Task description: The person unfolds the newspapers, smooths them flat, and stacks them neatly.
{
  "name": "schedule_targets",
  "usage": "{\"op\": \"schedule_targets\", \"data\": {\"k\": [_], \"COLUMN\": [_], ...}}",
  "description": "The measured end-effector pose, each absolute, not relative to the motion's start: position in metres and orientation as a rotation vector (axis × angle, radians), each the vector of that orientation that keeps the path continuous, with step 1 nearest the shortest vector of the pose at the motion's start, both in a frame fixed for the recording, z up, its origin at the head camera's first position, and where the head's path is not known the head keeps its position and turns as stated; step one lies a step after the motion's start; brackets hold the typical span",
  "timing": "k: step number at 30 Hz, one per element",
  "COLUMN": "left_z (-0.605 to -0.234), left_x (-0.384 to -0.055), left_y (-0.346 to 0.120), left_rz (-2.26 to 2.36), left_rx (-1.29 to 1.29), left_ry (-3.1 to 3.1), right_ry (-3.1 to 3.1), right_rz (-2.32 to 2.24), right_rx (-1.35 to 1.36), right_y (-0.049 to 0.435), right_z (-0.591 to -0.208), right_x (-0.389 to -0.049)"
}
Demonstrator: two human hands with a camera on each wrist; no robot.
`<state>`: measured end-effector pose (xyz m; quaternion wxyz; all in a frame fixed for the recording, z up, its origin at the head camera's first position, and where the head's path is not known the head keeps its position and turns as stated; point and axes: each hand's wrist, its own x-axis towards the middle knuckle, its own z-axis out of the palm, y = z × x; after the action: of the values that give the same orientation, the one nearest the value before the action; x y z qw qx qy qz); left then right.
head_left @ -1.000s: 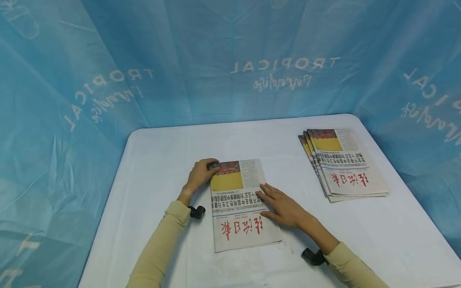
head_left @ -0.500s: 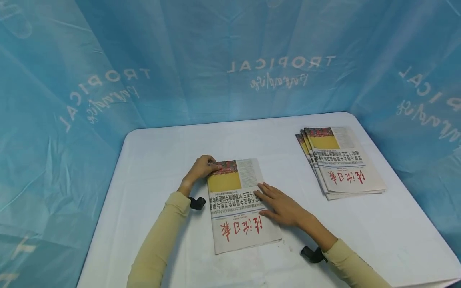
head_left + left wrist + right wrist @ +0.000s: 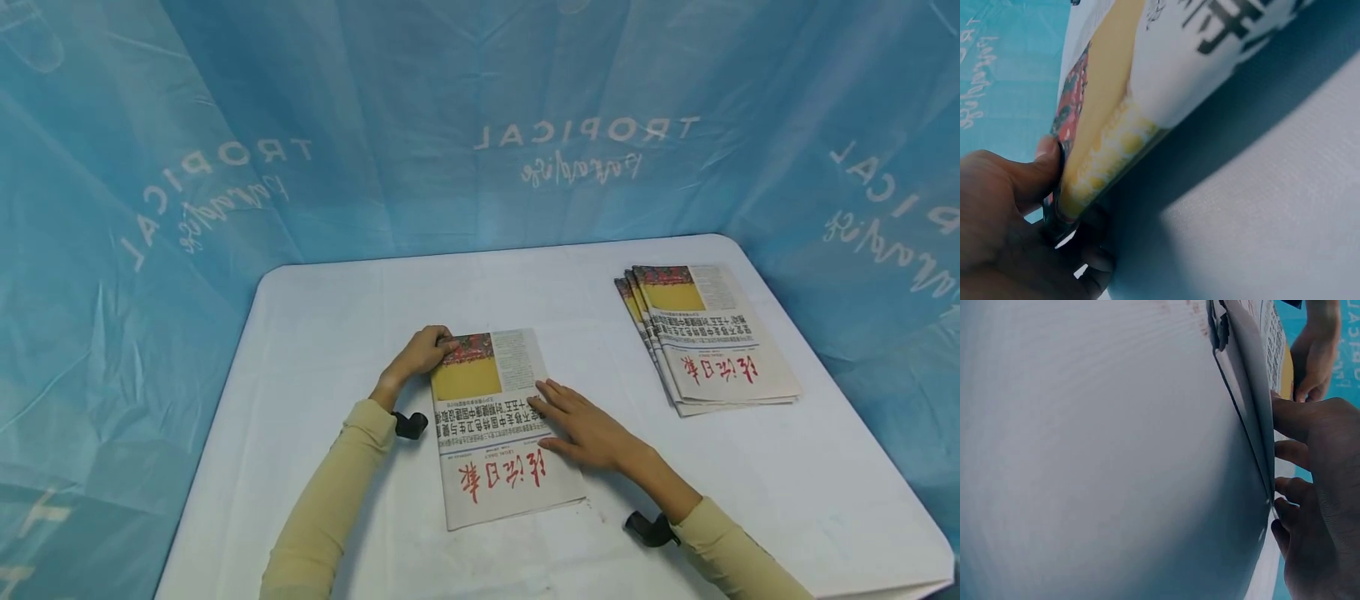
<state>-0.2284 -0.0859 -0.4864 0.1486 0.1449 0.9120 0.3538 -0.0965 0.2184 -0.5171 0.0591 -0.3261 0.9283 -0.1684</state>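
We see folded newspaper [image 3: 491, 427], red title, yellow-red picture; far-left corner pinched by left hand [image 3: 420, 353], right edge touching right hand's [image 3: 588, 429] fingertips.

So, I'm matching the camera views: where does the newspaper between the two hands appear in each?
Head: the newspaper lies just below the centre.
Left wrist: it slants from the top edge down to the left hand.
Right wrist: it shows nearly edge-on, upper right of centre, beside the right hand.
Shared landmark: the left hand, in all three.

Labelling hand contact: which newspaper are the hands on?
The lone newspaper, left of the stack: the left hand pinches its far left corner, the right hand touches its right edge. No hand touches the stacked ones.
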Motion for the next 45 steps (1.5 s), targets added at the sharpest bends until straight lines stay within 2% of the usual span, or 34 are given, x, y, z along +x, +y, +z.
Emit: {"op": "schedule_targets", "data": {"k": [9, 13, 22, 37, 45], "left_z": [-0.485, -0.486, -0.486, -0.49, -0.49], "left_x": [-0.227, -0.228, -0.226, -0.226, -0.224], "left_y": [-0.095, -0.098, -0.101, -0.097, -0.098], "left_rz": [1.259, 1.298, 1.374, 1.373, 1.38], "left_rx": [0.555, 0.532, 0.464, 0.372, 0.343], "left_ry": [2.445, 2.402, 2.311, 2.349, 2.405], "right_ry": [2.778, 2.819, 2.903, 2.789, 2.773], "right_rz": [-0.637, -0.71, -0.574, -0.382, -0.272], "right_rx": [-0.947, -0.909, -0.9, -1.092, -1.081], "right_y": [0.232, 0.24, 0.246, 0.228, 0.226], "right_z": [-0.513, -0.515, -0.521, -0.517, -0.513], "right_x": [-0.098, -0.101, -0.109, -0.117, -0.116]}}
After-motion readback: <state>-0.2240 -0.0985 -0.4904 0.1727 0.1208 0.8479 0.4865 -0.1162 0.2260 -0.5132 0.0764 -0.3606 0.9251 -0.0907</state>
